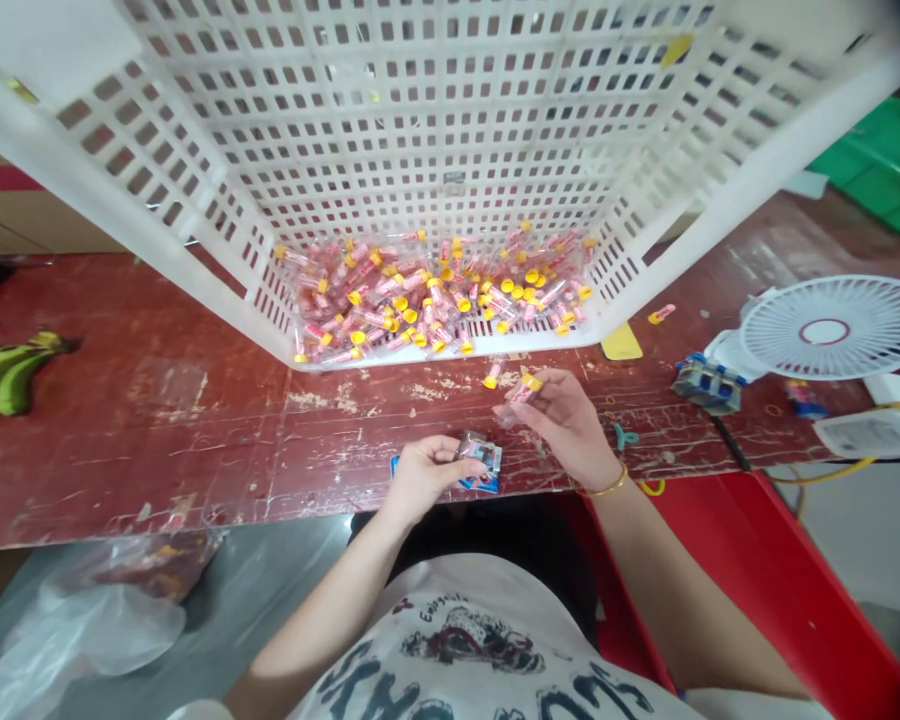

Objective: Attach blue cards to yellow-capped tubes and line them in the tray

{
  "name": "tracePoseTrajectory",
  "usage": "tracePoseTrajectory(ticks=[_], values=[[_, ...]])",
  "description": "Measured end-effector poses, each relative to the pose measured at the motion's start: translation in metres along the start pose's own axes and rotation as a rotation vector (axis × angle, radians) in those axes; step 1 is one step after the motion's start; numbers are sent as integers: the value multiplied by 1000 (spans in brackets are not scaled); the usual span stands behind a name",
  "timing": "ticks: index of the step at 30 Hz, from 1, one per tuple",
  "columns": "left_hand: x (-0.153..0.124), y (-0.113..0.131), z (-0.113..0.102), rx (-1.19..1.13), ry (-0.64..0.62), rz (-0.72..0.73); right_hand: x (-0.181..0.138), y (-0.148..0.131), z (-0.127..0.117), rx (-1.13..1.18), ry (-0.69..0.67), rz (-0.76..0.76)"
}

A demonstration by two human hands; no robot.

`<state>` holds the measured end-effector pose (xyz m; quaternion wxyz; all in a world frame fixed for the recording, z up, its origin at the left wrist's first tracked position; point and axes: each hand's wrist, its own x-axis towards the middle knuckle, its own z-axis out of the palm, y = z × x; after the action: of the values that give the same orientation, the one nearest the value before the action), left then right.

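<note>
My right hand (570, 425) pinches a small clear tube with a yellow cap (525, 388) and pink print, held just above the table. Close by on the left, my left hand (429, 472) has thumb and fingers closed on a small printed packet (481, 458), blue and grey, near the table's front edge. Another yellow-capped tube (493, 375) lies on the wood right beyond my right hand. Behind both hands, a white plastic basket (450, 345) tipped on its side holds a heap of such tubes (435, 295).
To the right are a white fan (825, 330), a bundle of blue-and-clear packets (709, 383), a yellow card (621, 342), a stray tube (661, 313) and a teal clip-like piece (625, 436). Green bananas (15, 380) lie at the left. A green crate (881, 165) stands at the back right.
</note>
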<state>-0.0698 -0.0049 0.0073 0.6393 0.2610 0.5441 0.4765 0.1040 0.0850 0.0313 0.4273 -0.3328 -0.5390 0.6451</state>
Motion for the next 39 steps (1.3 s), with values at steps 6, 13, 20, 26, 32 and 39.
tracePoseTrajectory(ticks=[6,13,20,26,32,39], values=[[-4,3,4,65,-62,54,-1,2,12,-179,-66,-114],[2,-6,2,73,-92,-5,-3,9,9,-183,-39,-109],[3,-3,4,29,-114,60,-12,0,10,-313,-30,-201],[6,-5,5,11,-93,65,-9,-4,11,-453,-78,-253],[3,-8,9,-102,-138,-12,1,12,6,-116,-120,103],[5,7,29,-408,-126,-251,-31,22,14,-221,-260,77]])
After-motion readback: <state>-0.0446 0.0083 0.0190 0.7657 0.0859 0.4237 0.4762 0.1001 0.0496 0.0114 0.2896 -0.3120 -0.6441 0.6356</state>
